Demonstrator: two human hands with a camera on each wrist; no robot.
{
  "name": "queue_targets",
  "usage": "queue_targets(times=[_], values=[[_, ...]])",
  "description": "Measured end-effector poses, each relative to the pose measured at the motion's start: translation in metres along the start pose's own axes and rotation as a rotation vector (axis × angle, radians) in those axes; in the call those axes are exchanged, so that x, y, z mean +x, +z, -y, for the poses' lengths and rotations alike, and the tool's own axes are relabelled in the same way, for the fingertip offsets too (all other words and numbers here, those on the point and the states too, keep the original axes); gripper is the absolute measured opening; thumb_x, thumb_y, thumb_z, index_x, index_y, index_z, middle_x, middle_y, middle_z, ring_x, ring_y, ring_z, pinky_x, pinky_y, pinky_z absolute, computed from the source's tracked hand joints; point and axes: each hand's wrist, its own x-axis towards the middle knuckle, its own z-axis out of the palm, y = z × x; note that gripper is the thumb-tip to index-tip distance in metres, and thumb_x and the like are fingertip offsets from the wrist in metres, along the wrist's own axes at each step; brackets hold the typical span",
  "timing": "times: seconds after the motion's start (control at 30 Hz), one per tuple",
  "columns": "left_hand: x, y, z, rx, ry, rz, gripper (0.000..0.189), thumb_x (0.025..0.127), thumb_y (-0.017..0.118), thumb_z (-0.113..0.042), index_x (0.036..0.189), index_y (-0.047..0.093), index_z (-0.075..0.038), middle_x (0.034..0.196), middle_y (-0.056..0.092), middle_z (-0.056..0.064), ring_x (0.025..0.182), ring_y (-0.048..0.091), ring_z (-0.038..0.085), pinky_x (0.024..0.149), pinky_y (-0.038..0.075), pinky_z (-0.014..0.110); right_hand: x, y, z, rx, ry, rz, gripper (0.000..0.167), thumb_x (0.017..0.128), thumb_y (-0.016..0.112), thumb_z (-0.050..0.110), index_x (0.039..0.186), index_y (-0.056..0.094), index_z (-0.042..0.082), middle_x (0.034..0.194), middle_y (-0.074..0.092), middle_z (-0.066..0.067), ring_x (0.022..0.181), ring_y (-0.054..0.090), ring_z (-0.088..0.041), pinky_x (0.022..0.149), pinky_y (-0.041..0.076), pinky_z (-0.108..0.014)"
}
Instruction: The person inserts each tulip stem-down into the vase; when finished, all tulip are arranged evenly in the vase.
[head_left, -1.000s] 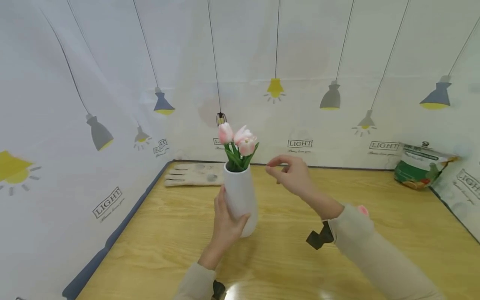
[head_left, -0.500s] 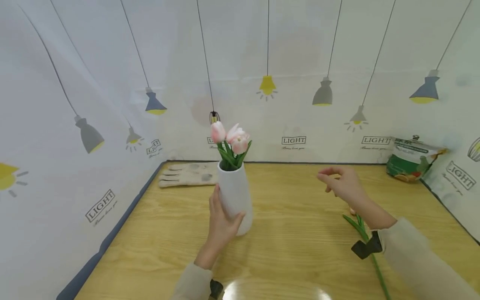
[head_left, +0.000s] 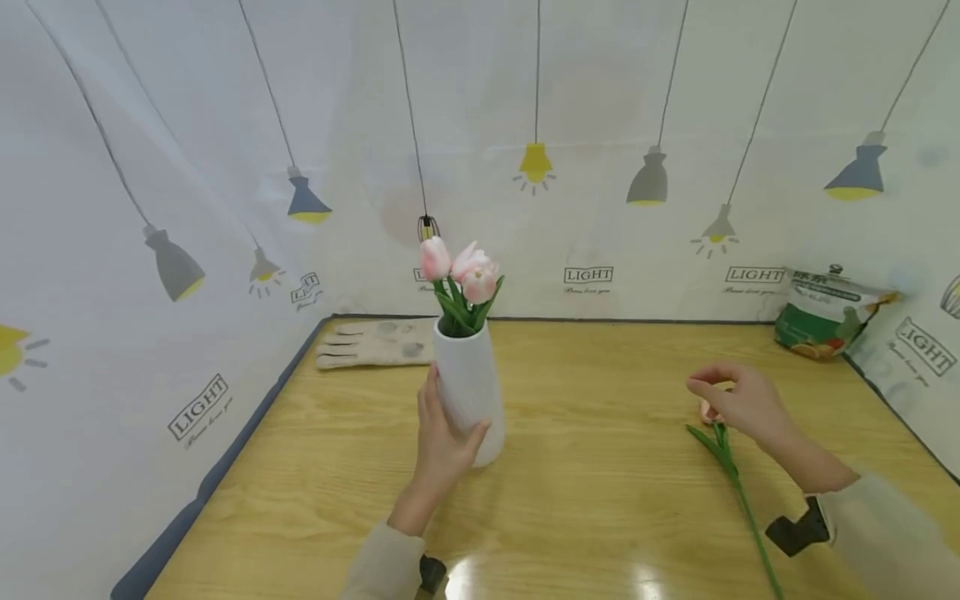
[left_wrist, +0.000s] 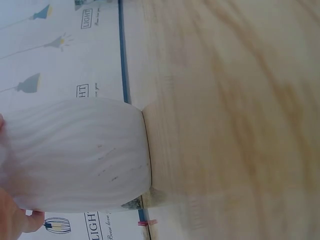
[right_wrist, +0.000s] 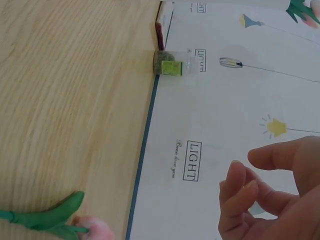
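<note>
My left hand [head_left: 444,433] grips the side of a white vase [head_left: 471,400], thumb toward the front and fingers along its left. In the left wrist view the vase [left_wrist: 80,155] shows wavy ridges and its base. Several pink tulips [head_left: 468,271] with green leaves stand in its mouth. My right hand [head_left: 746,404] hovers over the head of a single tulip [head_left: 726,460] that lies on the table to the right, its stem running toward me. Seen from the right wrist, thumb and fingers are bent and apart, holding nothing; the tulip [right_wrist: 45,217] lies below them.
A pale work glove [head_left: 375,343] lies flat at the back left of the wooden table [head_left: 585,467]. At the back right corner stands a green and white food bag [head_left: 828,317]. A clear jar with a green label [right_wrist: 170,65] appears in the right wrist view. Lamp-printed sheeting [head_left: 487,100] encloses the table.
My right hand has moved away from the vase to the right and down over the lying tulip, which my arm had mostly covered. The left hand keeps its grip on the vase.
</note>
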Motion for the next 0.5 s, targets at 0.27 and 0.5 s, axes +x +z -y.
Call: queue_targets(times=[0.27,0.5], values=[[-0.001,-0.002,-0.001,-0.006,-0.006,-0.01,0.1,0.068,0.074,-0.012,0.142,0.007,-0.01,0.133,0.028,0.021,0.121,0.033,0.034,0.094,0.034,0.054,-0.015,0.015,-0.045,-0.093,0.014,0.021,0.042,0.088,0.051,0.034,0.102,0.059,-0.005,0.093,0.062,-0.024,0.054,0.058,-0.014,0.049,0.045,-0.025],[0.0,0.0,-0.003,-0.017,0.02,-0.02,0.099,0.067,0.075,-0.011,0.141,0.009,-0.007,0.132,0.029,0.022,0.12,0.034,0.035,0.094,0.034,0.053,-0.028,0.011,-0.075,-0.136,0.083,0.037,0.041,0.089,0.049,0.028,0.104,0.057,-0.009,0.097,0.058,-0.027,0.055,0.059,-0.014,0.048,0.044,-0.026]])
